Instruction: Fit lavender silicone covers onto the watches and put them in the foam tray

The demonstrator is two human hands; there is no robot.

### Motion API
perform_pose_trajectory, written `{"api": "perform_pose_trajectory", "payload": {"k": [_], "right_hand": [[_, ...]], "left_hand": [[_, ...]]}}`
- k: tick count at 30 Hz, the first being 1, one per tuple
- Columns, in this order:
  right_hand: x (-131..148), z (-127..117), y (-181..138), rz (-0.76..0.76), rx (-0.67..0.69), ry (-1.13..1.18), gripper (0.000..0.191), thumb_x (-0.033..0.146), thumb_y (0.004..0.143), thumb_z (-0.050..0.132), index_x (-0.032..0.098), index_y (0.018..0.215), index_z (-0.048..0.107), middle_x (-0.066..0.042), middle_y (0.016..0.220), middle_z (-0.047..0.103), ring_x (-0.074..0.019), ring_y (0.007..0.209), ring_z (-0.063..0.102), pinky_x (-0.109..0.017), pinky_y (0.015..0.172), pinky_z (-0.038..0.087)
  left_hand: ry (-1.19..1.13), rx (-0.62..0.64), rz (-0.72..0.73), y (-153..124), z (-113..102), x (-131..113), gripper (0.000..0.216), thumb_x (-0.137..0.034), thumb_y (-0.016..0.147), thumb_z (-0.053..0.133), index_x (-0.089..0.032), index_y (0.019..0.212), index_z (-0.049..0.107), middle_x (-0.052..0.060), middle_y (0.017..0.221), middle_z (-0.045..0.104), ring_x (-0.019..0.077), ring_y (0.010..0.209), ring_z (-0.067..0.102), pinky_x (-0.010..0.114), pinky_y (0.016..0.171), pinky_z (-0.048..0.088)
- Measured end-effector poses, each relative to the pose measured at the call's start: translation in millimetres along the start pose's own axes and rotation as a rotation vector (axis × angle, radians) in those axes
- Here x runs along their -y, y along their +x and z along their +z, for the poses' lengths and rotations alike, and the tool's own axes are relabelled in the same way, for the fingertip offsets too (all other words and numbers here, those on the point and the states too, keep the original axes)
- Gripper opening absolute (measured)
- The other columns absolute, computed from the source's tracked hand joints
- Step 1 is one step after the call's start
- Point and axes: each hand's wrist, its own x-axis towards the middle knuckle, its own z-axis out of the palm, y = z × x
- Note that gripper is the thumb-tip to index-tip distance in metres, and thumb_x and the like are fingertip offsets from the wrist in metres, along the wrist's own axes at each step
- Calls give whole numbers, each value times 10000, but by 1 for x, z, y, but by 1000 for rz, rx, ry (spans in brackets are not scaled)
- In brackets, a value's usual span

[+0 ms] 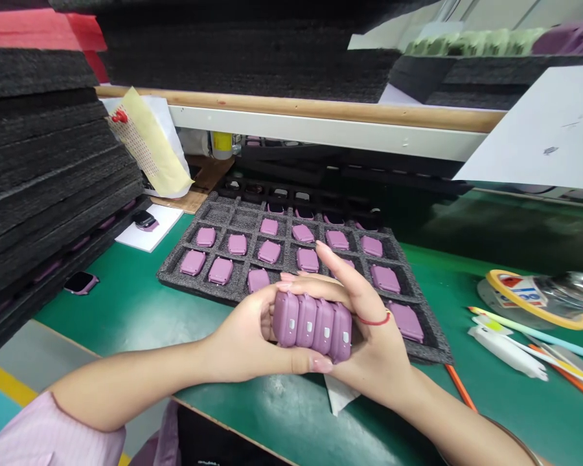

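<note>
A row of several purple watch cases (313, 323), pressed side by side with small silver buttons facing me, is held between my two hands. My left hand (245, 343) wraps around the row from the left, its thumb along the lower front. From the right, my right hand (376, 336) cups the same row; one finger sticks up and a red band circles its base. Just behind, a dark foam tray (179, 275) holds more purple cases, such as one watch case (385, 279), in its square pockets. My hands hide part of its front.
Stacked black foam trays (43, 149) rise at left. A watch (81, 283) lies beside them; another watch (144, 220) rests on a white pad (150, 234). Right are a glass bottle (519, 301), a white tool (508, 351) and pens. A shelf edge (320, 123) crosses above.
</note>
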Motion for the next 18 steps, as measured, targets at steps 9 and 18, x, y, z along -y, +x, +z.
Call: {"api": "perform_pose_trajectory", "payload": {"k": [9,18], "right_hand": [[2,0,3,-85,10,-77,1010,199,791,823,339,1609,248,-75,1432,617,-251,1174,705,-448,1107,549],[2,-1,2,-97,41,-103,1008,170,804,799,276,1621,217,-121,1546,512,-229,1208,690,-389,1139,517]], "left_hand": [[-125,70,27,-6,-7,7,369,-362,918,674,-178,1216,560,96,1141,692,252,1091,684,381,941,558],[-46,4,42,-5,-4,11,476,-381,881,726,-186,1261,517,118,1232,662,273,1151,659,399,966,553]]}}
